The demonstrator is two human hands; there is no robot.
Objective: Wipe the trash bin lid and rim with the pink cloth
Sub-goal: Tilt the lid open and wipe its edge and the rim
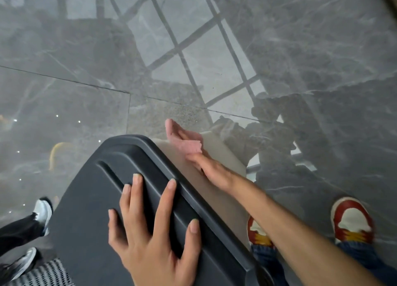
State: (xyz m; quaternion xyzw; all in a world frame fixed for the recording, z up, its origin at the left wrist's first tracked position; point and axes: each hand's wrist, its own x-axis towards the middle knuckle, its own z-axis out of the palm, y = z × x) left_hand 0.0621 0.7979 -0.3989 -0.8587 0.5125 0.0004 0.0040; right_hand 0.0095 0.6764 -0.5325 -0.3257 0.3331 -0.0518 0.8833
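dark grey plastic lid [90,199] of the trash bin fills the lower middle of the view, w/ raised ridges running along its length. left hand [150,232] lies flat on top of the lid, palm down, fingers spread wide, gripping nothing; fingertips [137,178] sit on the ridged part. right hand [211,170] reaches past the lid's right edge, down along the beige side of the bin body [223,152] just under the rim, and presses the pink cloth [184,140] against that side. cloth is bunched, one end sticking up past the far corner of the bin, the rest under the fingers. right hand's fingers are laid flat over the cloth; whether they curl round it can't be told, as hand is seen edge-on & a bit blurred. right forearm [279,217] runs back toward bottom right. floor [300,49] is glossy grey marble-look tile w/ window-grid reflections. person's own feet in red, white & yellow sneakers [351,220] w/ blue jeans stand right of the bin. at far left, another person's legs in black trousers & grey-white shoes [44,212]. a patterned mat [43,275] shows at bottom left.
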